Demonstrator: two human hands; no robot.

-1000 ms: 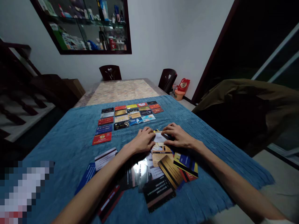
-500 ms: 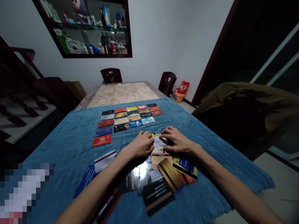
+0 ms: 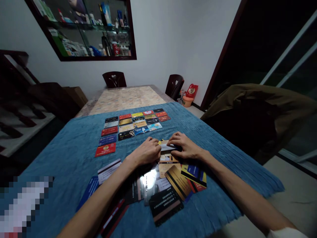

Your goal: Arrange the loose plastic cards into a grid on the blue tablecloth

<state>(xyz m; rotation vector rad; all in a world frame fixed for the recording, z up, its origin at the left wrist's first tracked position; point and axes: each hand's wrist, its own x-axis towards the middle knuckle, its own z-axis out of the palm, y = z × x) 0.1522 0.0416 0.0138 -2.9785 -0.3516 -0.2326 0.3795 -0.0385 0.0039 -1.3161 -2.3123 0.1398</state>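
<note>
Blue cloth (image 3: 64, 152), two hands among cards

Far left, stair rail (image 3: 15, 53); then wall cabinet (image 3: 99, 58). Rows of cards (image 3: 140, 123) lie beyond the hands. Left hand (image 3: 150, 149): fingers curled close, at the white card (image 3: 165, 148); grip, I can't tell. That card sits between both hands, above loose cards (image 3: 177, 181) overlapping nearer the person. Right hand (image 3: 185, 147): thumb and fingers narrowly parted, fingertips on the white card; grip unclear. Farther right, brown drape (image 3: 247, 91).
</note>
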